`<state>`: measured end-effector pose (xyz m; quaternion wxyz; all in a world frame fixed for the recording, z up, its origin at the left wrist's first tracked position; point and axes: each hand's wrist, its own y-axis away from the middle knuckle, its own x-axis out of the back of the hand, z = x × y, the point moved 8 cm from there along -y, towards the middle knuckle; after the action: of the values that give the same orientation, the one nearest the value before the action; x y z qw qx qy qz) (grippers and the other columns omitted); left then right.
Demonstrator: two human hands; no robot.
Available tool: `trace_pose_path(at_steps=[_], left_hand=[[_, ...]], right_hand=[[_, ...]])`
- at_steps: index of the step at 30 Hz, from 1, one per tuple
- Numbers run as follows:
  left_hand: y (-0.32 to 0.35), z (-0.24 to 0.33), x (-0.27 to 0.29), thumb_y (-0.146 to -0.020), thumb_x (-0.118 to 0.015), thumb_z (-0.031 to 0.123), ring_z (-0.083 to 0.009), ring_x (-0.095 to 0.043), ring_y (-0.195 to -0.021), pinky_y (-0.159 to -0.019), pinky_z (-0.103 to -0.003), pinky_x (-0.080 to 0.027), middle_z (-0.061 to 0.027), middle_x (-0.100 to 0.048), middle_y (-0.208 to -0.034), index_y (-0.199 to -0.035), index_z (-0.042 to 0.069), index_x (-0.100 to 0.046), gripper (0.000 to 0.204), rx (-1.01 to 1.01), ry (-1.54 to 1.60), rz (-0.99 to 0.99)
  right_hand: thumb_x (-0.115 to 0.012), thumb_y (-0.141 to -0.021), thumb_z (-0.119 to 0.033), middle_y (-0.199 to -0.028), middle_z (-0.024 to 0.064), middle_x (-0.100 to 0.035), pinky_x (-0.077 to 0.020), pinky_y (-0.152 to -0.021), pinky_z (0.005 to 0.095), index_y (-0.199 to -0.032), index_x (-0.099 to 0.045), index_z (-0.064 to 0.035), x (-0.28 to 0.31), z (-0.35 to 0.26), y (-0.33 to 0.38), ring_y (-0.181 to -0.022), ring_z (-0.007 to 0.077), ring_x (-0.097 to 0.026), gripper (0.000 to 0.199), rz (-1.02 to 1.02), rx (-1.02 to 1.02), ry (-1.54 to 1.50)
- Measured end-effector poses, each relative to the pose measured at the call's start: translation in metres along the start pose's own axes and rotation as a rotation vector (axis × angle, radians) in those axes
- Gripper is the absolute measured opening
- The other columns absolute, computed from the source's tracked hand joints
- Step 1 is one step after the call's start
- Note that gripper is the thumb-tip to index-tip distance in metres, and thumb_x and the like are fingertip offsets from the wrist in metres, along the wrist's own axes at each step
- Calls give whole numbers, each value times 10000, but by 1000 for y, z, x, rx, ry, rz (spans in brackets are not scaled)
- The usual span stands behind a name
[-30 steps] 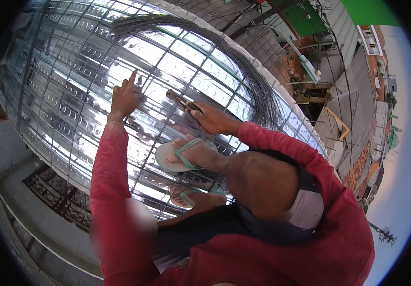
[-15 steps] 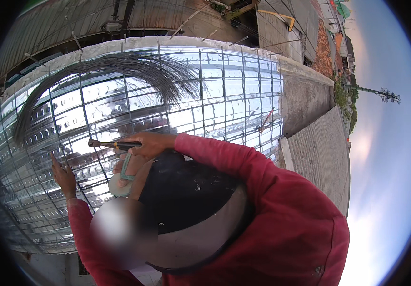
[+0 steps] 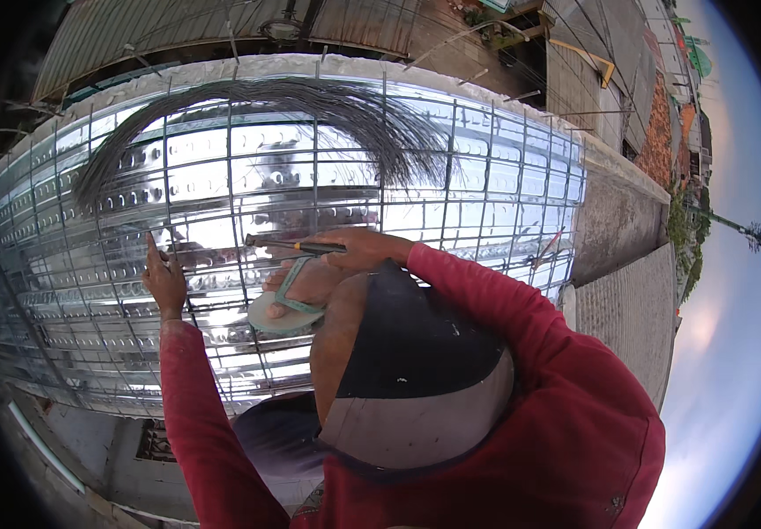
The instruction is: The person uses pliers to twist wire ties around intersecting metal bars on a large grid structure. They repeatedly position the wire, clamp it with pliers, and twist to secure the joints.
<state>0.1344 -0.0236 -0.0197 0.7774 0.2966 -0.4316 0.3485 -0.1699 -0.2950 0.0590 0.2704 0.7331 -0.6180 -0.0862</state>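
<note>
Black-handled pincers (image 3: 279, 244) with a yellow band lie in my right hand (image 3: 367, 249), its fingers wrapped round the handles and the jaws pointing left, just above the steel bar mesh (image 3: 447, 203). My left hand (image 3: 165, 280) is over the mesh further left, index finger stretched out and apart from the others; nothing can be made out in it. Beyond both hands, a curved bundle of thin dark tie wire (image 3: 266, 92) lies across the mesh. Shiny ribbed metal decking (image 3: 195, 181) shows beneath. My foot in a green flip-flop (image 3: 288, 317) stands beside the pincers.
A rough concrete edge (image 3: 345, 66) with steel rods sticking out bounds the far side. Beyond it are lower metal roofs (image 3: 125, 44). A concrete wall (image 3: 619, 207) and a grey roof (image 3: 623, 304) lie to the right. My bent leg (image 3: 416, 361) fills the near middle.
My view has shifted, so the mesh and wire bundle appear further right and higher. The pincers have moved slightly right and nearer relative to the wire. My left fingers look less spread.
</note>
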Motion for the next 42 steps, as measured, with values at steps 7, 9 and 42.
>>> trace_pose_path(at_steps=[7,9,42], left_hand=[[-3,20,12,-821,-572,93,-241,-615,-983,-971,-432,-361,-80,-643,-1096,-1608,69,-210,867,65,23,0],[2,21,12,-838,-552,109,-224,-619,-994,-965,-430,-366,-65,-654,-1123,-1610,84,-213,844,53,53,30],[50,17,45,-844,-639,161,-217,-471,-1333,-1235,-538,-191,-27,-615,-1220,-1217,197,-688,377,-189,8,83]], right_hand=[[-514,-1025,-275,-1079,119,-661,-542,-709,309,-1520,-404,-37,-28,-46,-40,-759,139,-638,560,-184,-253,-337],[-491,-1048,-297,-929,71,-637,-519,-589,278,-1530,-380,-25,-33,-48,-50,-664,94,-603,564,-199,-260,-345],[-594,-964,-152,-1042,188,-633,-506,-821,426,-1328,-588,-13,-17,-143,-81,-950,362,-641,390,-27,355,510]])
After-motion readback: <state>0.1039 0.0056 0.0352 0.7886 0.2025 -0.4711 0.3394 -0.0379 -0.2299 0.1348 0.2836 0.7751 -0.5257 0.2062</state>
